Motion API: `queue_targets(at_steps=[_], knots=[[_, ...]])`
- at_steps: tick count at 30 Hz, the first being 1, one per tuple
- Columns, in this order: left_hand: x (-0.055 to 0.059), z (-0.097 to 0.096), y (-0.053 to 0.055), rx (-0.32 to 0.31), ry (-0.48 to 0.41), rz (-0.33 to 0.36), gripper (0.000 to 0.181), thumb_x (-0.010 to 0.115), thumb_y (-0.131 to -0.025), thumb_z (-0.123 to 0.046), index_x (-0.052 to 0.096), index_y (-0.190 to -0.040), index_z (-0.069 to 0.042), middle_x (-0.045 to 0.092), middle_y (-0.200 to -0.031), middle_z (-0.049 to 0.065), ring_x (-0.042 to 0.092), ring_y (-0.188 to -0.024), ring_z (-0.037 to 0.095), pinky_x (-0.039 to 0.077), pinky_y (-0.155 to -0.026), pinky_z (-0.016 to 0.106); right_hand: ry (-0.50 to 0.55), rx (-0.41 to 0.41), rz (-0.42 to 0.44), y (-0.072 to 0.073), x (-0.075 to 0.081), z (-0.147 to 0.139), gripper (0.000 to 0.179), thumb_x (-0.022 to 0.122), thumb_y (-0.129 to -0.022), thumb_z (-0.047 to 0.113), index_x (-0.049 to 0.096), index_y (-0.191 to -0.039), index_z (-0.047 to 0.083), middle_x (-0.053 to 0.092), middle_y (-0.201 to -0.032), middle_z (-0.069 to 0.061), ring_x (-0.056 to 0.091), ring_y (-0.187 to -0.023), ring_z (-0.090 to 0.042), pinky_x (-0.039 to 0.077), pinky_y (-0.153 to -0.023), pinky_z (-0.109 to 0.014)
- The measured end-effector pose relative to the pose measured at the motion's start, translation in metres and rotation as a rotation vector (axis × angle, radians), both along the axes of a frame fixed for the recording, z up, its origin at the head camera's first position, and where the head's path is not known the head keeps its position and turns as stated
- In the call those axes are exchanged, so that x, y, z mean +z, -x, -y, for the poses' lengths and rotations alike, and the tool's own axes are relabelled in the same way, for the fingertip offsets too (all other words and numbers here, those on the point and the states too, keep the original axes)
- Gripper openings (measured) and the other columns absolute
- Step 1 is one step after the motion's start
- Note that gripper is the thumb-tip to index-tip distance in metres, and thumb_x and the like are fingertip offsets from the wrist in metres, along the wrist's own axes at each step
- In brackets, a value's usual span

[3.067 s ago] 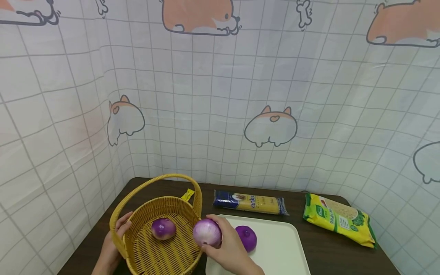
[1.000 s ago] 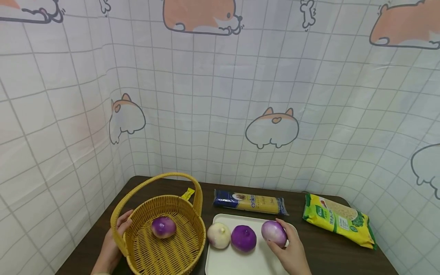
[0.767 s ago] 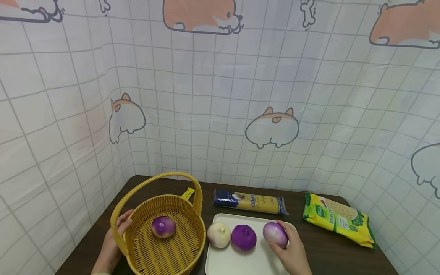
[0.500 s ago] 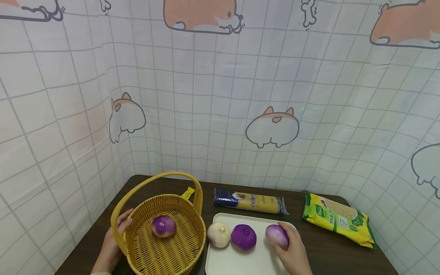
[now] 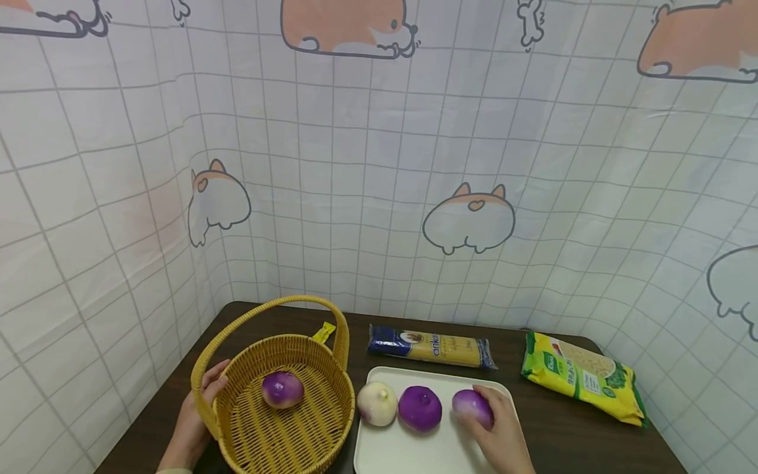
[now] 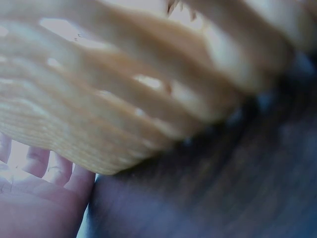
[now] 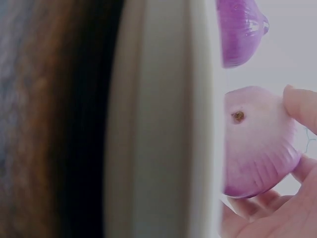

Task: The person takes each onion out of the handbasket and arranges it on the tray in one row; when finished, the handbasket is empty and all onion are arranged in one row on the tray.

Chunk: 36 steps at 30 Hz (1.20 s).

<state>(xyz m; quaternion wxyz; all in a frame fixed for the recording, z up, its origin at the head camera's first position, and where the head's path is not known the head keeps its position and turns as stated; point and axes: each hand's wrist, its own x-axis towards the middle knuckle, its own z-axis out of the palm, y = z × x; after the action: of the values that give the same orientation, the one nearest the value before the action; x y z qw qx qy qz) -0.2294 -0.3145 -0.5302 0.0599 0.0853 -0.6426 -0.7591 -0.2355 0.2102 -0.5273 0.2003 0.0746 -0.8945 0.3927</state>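
A purple-and-white onion (image 5: 471, 404) lies at the right side of the white tray (image 5: 414, 454), and my right hand (image 5: 500, 431) grips it, thumb on the near side and fingers around the far side. In the right wrist view, the onion's root spot faces the camera, beside the thumb (image 7: 303, 105). Left of it on the tray sit a dark purple onion (image 5: 420, 409) and a whitish onion (image 5: 377, 404). My left hand (image 5: 192, 415) rests against the outer left wall of the wicker basket (image 5: 290, 441). Inside that basket lies another purple onion (image 5: 282, 390).
The basket's tall handle (image 5: 269, 304) arches over it. Behind the tray lies a pasta packet (image 5: 432, 347), and a yellow-green bag (image 5: 583, 378) lies to the right. A small yellow wrapper (image 5: 324, 332) sits behind the basket. A patterned curtain (image 5: 367, 197) closes off the table's back.
Three seconds ago my right hand held an onion by the basket's right rim; now the whitish onion sits at the tray's left. The gripped onion has lowered onto the tray. My left hand stays.
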Motion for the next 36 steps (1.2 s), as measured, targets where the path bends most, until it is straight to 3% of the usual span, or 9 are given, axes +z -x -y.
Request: queue_targets(at_steps=[7,14,20,23,29,36], knots=[[0.003,-0.001,0.001,0.009,-0.011,0.031,0.062,0.052,-0.102,-0.038,0.030,-0.152,-0.009,0.055,-0.120,-0.017,0.058,-0.109,0.003,0.049,-0.089,0.020,0.028,0.008,0.063,-0.001,0.003,0.000,0.046,0.074,-0.087,0.016,0.059,-0.130,0.006,0.055,-0.128,-0.017,0.052,-0.118,-0.033,0.046,-0.094,-0.053],[0.003,-0.002,0.001,0.003,-0.011,0.023,0.062,0.052,-0.102,-0.037,0.029,-0.152,-0.009,0.055,-0.120,-0.017,0.058,-0.110,0.004,0.049,-0.089,0.021,0.103,-0.015,0.224,-0.002,0.007,-0.003,0.066,0.072,-0.090,0.026,0.042,-0.145,0.004,0.052,-0.134,-0.024,0.052,-0.120,-0.041,0.046,-0.096,-0.055],[0.006,-0.002,-0.001,-0.005,-0.012,0.012,0.061,0.051,-0.102,-0.036,0.029,-0.152,-0.008,0.055,-0.121,-0.016,0.058,-0.110,0.005,0.050,-0.089,0.021,0.061,-0.002,0.293,-0.001,0.008,-0.004,0.086,0.078,-0.083,0.039,0.036,-0.146,-0.001,0.051,-0.135,-0.026,0.050,-0.123,-0.040,0.044,-0.099,-0.054],[0.009,-0.003,-0.004,-0.015,-0.017,-0.002,0.061,0.051,-0.103,-0.034,0.028,-0.152,-0.006,0.057,-0.121,-0.015,0.059,-0.110,0.007,0.050,-0.089,0.023,0.044,0.017,0.313,-0.002,0.007,-0.004,0.090,0.081,-0.079,0.039,0.036,-0.146,-0.001,0.050,-0.136,-0.026,0.050,-0.123,-0.040,0.045,-0.098,-0.053],[0.013,-0.005,-0.007,-0.022,-0.016,0.000,0.061,0.051,-0.103,-0.035,0.028,-0.152,-0.006,0.057,-0.120,-0.014,0.059,-0.109,0.007,0.050,-0.089,0.023,0.006,0.059,0.310,-0.002,0.006,-0.006,0.086,0.087,-0.073,0.020,0.042,-0.143,0.000,0.047,-0.136,-0.026,0.047,-0.125,-0.044,0.043,-0.100,-0.055],[0.012,-0.004,-0.004,-0.018,-0.008,0.017,0.062,0.051,-0.102,-0.036,0.028,-0.152,-0.008,0.054,-0.122,-0.015,0.057,-0.111,0.005,0.049,-0.090,0.022,0.014,0.086,0.297,-0.003,0.003,-0.004,0.087,0.089,-0.069,0.021,0.045,-0.142,0.003,0.048,-0.135,-0.023,0.049,-0.123,-0.041,0.046,-0.098,-0.052]])
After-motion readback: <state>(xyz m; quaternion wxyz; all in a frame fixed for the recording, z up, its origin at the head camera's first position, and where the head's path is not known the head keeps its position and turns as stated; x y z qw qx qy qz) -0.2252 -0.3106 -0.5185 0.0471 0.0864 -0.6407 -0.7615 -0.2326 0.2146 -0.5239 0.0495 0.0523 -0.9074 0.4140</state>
